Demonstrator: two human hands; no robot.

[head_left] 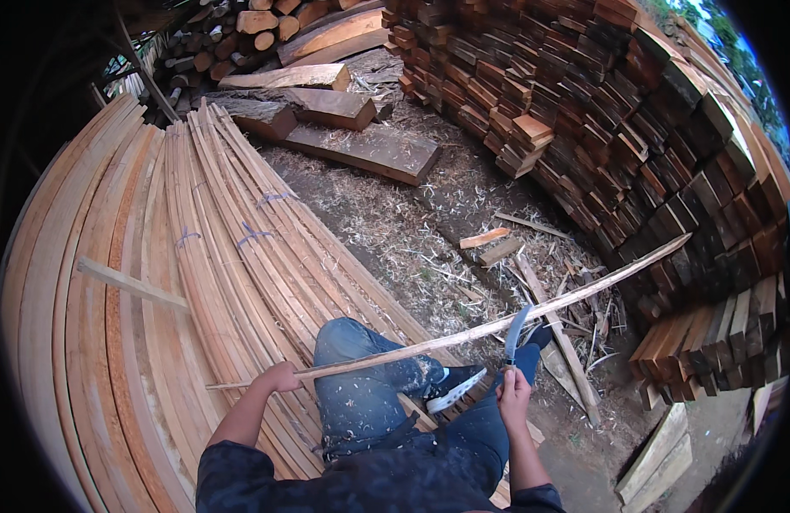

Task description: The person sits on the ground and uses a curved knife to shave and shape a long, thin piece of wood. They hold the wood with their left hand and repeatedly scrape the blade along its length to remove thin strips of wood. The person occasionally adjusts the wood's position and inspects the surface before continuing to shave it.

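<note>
Left hand grips wooden strip; right hand clasps curved knife, which could glance toward right leg should the strip roll.

Long planks lie at left, some bundled with purple ties. Logs and thick beams lie beyond. Timber stack stands right; shavings and offcuts litter ground.
</note>
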